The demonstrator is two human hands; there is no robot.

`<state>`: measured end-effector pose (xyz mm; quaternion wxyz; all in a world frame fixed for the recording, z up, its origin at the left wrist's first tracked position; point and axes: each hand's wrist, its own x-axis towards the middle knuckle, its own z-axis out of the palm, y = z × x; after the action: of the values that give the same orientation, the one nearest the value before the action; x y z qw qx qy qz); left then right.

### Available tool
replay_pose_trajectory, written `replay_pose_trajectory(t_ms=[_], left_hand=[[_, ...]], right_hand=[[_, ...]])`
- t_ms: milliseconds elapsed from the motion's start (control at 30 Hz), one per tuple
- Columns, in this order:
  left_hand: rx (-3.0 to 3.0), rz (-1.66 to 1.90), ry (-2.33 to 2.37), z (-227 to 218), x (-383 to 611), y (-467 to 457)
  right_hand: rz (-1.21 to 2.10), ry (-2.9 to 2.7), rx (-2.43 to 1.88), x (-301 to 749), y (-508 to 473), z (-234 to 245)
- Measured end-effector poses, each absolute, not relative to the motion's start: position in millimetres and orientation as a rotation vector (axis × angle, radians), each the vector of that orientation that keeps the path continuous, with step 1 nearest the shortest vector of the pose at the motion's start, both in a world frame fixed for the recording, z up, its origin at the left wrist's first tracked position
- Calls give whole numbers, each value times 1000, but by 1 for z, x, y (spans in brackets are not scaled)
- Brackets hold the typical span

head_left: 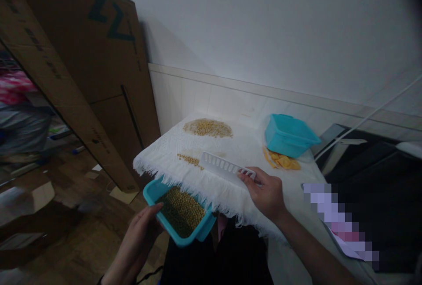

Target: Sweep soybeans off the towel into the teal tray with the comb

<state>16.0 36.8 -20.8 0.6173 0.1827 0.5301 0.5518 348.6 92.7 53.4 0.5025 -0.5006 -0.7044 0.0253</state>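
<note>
My left hand [148, 219] is closed on the rim of a turquoise plastic basin [181, 240], held below the table's fringed front edge. Yellow beans [187, 206] and small green beans [174, 214] lie inside it. In my right hand [267, 190] is a long white slotted plastic tray [220, 168], gripped at its right end and resting on or just over the cloth. A short line of yellow beans [189, 160] lies at the tray's left end. Farther back is a larger pile of yellow beans [207, 128] on the white cloth [158, 151].
A second turquoise basin [290, 138] stands tilted at the back right, over an orange cloth [281, 161]. Tall cardboard boxes [108, 70] rise at the left. A white cable [369, 118] crosses the right side, above dark flat objects [372, 188]. The wall borders the table's back.
</note>
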Motion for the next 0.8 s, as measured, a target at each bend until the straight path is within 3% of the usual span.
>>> replay_pose_trajectory(t_ms=[633,800], left_hand=[[424,1304,1211,-20,13,37],[409,1316,1193,-22,13,39]], right_hand=[[152,-1848,-1099,317,55,71],[33,-1733,-1154,324,71,70]])
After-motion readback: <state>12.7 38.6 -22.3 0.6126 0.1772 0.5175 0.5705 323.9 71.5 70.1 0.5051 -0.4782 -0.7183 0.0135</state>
